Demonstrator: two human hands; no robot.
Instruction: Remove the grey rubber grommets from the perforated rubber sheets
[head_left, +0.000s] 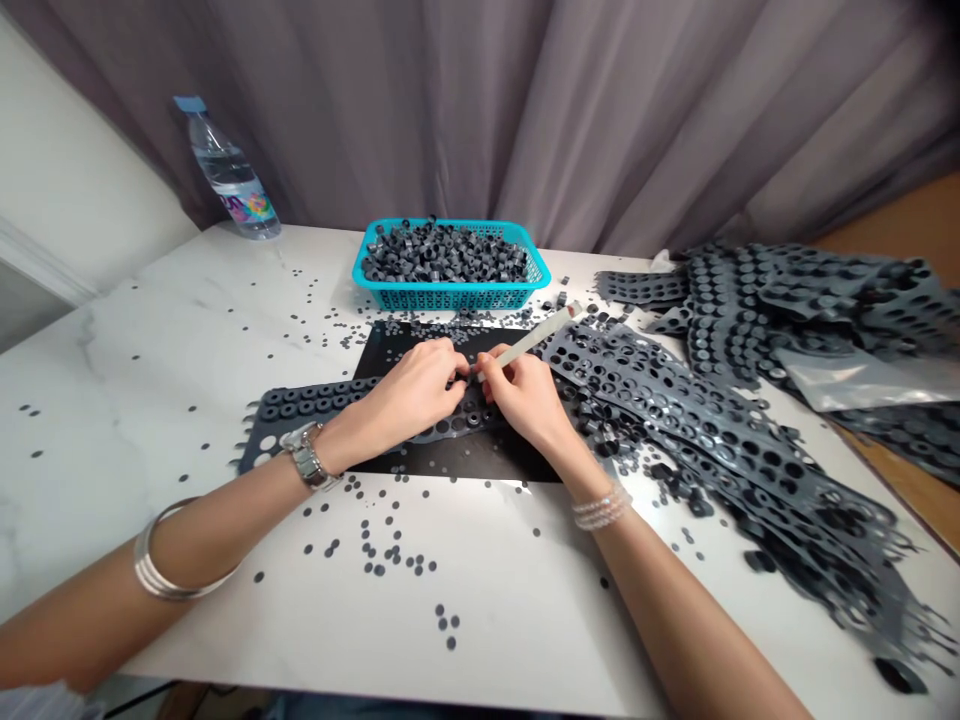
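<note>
A dark grey rubber sheet point(315, 402) with rows of round, ring-shaped parts lies across a black mat point(450, 458). Over its right portion, my left hand point(421, 385) is closed, thumb and fingers pinched at the sheet's edge; the exact contact is partly hidden. Close beside it, my right hand point(521, 392) is closed round a flat whitish stick point(541, 330), which slants up to the right. The right fingertips nearly meet the left ones above the sheet. Small dark discs point(394, 555) are scattered on the table around the mat.
At the back, a turquoise basket point(450, 298) is heaped with small black rings. A water bottle point(236, 180) stands at back left before a grey curtain. Punched rubber sheets point(697, 410) spread over the right side, with more piled behind point(787, 300) and a clear plastic bag point(862, 375).
</note>
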